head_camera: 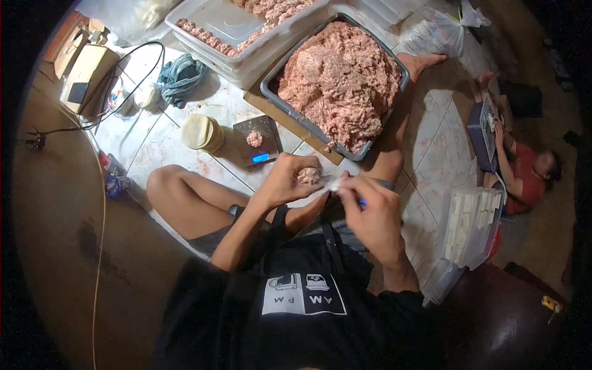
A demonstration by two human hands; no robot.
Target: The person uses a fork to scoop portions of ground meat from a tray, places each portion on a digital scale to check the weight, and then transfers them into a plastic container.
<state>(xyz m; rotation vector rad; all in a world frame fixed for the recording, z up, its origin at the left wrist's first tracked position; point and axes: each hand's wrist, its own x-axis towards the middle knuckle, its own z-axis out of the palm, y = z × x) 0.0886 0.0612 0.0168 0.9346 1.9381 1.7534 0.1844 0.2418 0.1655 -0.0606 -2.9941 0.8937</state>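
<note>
My left hand [289, 178] is closed round a lump of minced meat [308, 176] in front of my lap. Close beside it on the right, my right hand [372, 208] is blurred, its fingers bent near a thin clear or whitish piece; its exact grip is unclear, and something blue shows at its fingers. Beyond my hands, a small meat ball [254, 138] rests on a dark digital scale [269, 131] with a lit blue display. A stack of round pale wrappers [201, 133] stands left of the scale. Behind, a grey tub [273, 90] holds a large heap of minced meat [340, 78].
A clear plastic bin [203, 51] with meat balls stands at the back. A teal cloth [180, 79], a cable and boxes lie back left. On the right are a clear container [471, 222] with pale pieces and a seated person [527, 175] at a dark tub [481, 136].
</note>
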